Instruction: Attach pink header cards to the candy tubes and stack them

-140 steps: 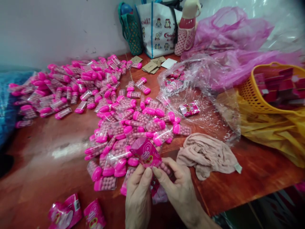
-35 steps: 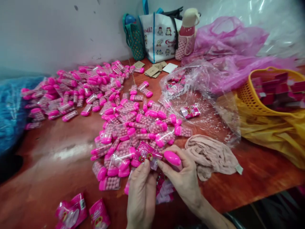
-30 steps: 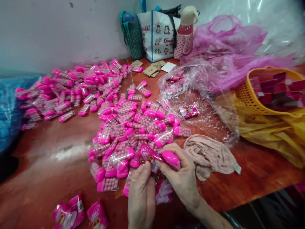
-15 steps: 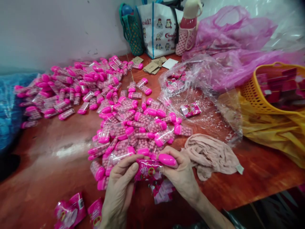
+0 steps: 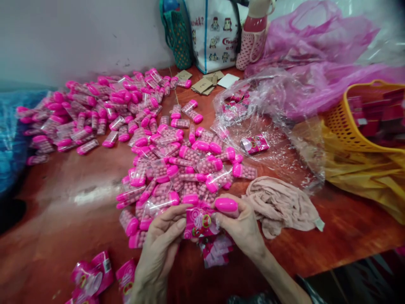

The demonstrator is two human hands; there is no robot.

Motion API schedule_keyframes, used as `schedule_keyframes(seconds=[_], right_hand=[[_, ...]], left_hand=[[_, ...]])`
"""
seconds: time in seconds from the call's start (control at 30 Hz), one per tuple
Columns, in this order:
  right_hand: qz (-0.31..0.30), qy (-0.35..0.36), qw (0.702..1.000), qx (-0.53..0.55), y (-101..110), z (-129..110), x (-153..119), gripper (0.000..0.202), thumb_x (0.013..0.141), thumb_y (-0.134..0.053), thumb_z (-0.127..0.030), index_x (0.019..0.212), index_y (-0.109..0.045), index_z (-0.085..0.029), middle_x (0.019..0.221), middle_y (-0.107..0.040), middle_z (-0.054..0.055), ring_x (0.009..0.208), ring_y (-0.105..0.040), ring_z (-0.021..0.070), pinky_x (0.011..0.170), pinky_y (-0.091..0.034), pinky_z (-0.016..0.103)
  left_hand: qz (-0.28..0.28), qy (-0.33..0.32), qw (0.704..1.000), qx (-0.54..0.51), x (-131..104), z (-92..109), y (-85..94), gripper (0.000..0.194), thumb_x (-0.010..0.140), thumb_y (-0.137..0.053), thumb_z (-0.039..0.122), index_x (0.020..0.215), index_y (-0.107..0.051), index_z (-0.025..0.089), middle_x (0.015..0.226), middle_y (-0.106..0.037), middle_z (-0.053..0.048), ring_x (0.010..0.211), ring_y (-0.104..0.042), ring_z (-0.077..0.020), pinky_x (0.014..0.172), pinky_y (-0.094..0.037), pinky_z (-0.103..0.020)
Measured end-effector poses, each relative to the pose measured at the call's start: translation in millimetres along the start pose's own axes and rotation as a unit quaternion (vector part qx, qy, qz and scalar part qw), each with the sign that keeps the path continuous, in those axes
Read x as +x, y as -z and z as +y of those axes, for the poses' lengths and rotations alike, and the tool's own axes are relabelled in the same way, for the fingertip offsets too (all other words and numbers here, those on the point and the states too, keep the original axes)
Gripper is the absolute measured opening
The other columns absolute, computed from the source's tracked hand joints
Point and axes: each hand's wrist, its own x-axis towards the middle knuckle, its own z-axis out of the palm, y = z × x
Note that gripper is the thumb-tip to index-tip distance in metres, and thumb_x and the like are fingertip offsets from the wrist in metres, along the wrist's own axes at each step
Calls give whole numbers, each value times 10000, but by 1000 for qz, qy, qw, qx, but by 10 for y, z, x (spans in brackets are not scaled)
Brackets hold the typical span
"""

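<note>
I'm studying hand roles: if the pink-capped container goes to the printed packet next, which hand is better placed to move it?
Probably the right hand: it holds the pink-capped container right by the printed packet, while the left hand pinches the packet's left edge.

Glossy plastic wrapper (image 5: pixel 201 222); smooth plastic bottles (image 5: pixel 218 179); matt cloth (image 5: pixel 280 207); shiny tabletop (image 5: pixel 91 196), perhaps varnished wood.

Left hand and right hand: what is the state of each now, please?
Left hand: closed, holding the printed pink packet.
Right hand: closed, holding a pink-capped container, also at the packet's edge.
</note>
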Motion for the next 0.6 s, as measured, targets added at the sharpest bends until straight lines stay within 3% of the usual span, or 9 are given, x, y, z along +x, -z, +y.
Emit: schedule_keyframes(seconds=[0.17, 0.27, 0.37, 0.47, 0.6], right_hand=[[-11, -9, 1000, 1, 24, 1, 15, 38, 668, -633, -163, 660, -595, -163, 570, -494, -40, 508, -451, 95, 462, -394, 190], [-27, -1, 1000, -9, 4, -15, 4, 34, 671, -623, -148, 674, -594, -165, 582, -496, -40, 504, -440, 91, 463, -384, 192], [-47, 20, 998, -25, -42, -36, -11, 70, 642, -619, -109, 643, -582, -168, 608, -514, -37, 541, -461, 100, 504, -388, 199], [-59, 38, 997, -46, -68, -82, -27, 102, 621, -596, -66, 619, -574, -166, 598, -506, -43, 547, -450, 97, 509, -365, 200], [-79, 13, 996, -44, -14, -186, -29, 111, 628, -622, -58, 593, -582, -155, 576, -486, -47, 522, -433, 86, 481, -345, 199]], left_hand=[[-5, -3, 1000, 4, -12, -11, -41, 259, 586, -749, 136, 844, -728, 147, 718, -719, -87, 471, -612, -161, 413, -509, -242], [-6, -12, 1000, 12, 2, -15, -69, 274, 572, -750, 130, 845, -730, 136, 688, -719, -92, 491, -627, -164, 470, -524, -243], [-6, -5, 999, 45, 38, -32, -76, 184, 550, -752, 96, 727, -733, 137, 648, -714, -77, 538, -644, -164, 539, -529, -238], [-11, -13, 997, 79, 60, -66, -89, 95, 555, -738, 77, 621, -717, 142, 591, -696, -43, 491, -616, -136, 494, -502, -205], [-3, -19, 995, 102, 36, -114, -121, 89, 554, -748, 83, 610, -719, 147, 563, -685, -30, 469, -603, -131, 471, -494, -200]])
